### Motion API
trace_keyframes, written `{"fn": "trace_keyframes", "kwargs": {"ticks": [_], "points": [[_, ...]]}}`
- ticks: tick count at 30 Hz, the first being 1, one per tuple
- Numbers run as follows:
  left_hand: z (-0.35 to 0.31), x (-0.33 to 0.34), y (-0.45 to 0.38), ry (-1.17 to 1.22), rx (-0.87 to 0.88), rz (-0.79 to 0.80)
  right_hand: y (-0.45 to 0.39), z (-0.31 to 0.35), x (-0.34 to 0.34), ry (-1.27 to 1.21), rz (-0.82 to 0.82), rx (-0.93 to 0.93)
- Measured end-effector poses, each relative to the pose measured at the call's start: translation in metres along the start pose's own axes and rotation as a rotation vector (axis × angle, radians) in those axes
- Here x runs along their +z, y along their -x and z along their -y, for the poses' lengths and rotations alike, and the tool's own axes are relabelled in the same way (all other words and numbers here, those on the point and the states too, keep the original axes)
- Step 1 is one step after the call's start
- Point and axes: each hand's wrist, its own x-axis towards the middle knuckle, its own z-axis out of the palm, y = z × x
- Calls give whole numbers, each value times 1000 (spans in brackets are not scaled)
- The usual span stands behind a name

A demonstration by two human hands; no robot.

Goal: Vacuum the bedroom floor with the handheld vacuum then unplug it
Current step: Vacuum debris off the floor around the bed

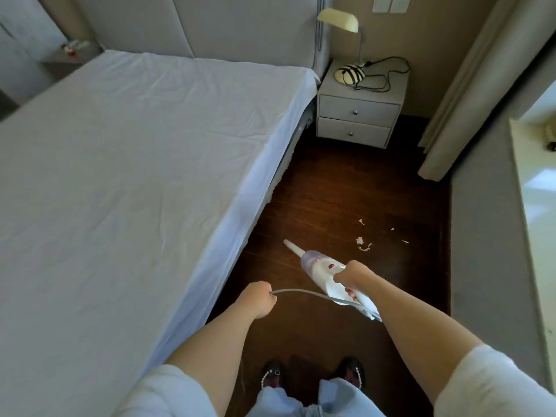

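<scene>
My right hand (350,276) grips the handle of a white handheld vacuum (323,270). Its narrow nozzle (293,247) points forward and left, above the dark wooden floor (331,191). My left hand (258,297) holds the vacuum's grey cord (304,293), which runs across to the back of the vacuum. Several white scraps of debris (362,243) lie on the floor to the right of the nozzle, a short way ahead of it. The plug and the socket it uses are out of sight.
A bed with a white sheet (135,176) fills the left side. A white two-drawer nightstand (358,115) with a lamp (340,19) and a black cable stands ahead. Curtains (457,100) and a grey window ledge (481,236) bound the right. My feet (313,374) stand on the floor strip.
</scene>
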Motion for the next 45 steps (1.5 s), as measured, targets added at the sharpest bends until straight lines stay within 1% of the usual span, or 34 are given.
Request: {"fn": "trace_keyframes", "kwargs": {"ticks": [2,5,8,13,15,19,23,24,27,29,30,31,34,35,37,38,43,45], "points": [[-6,-1,-2,-18,31,8,1,-8,-3,-60,9,-19],[-29,2,-9,-70,118,30,12,-35,-13,-101,-34,95],[-59,12,-13,-120,215,54,23,-64,-26,-228,-59,74],[-101,32,-13,-183,352,102,41,-112,-39,-283,-86,257],[-111,39,-13,-210,378,123,44,-125,-45,-280,-112,279],[-114,44,-16,-230,367,129,48,-130,-58,-240,-104,284],[-104,37,-20,-202,310,77,32,-115,-65,-226,-53,285],[-101,34,-20,-195,300,62,27,-110,-66,-239,-61,286],[-92,24,-19,-163,242,34,14,-94,-64,-220,-74,234],[-86,18,-17,-151,206,25,1,-88,-62,-218,-45,147],[-84,16,-16,-151,194,21,-5,-86,-61,-231,-59,112],[-82,14,-16,-148,177,16,-8,-83,-60,-222,-60,102],[-83,15,-16,-157,150,11,-9,-81,-57,-131,-54,153],[-87,15,-15,-161,148,14,-10,-85,-58,-153,-52,132],[-97,18,-17,-168,166,24,-11,-96,-64,-194,-56,67],[-108,20,-17,-173,186,27,-7,-106,-69,-188,-64,71],[-158,35,-19,-198,292,52,8,-146,-88,-218,-95,120],[-177,41,-18,-212,325,70,12,-158,-94,-204,-94,173]]}}
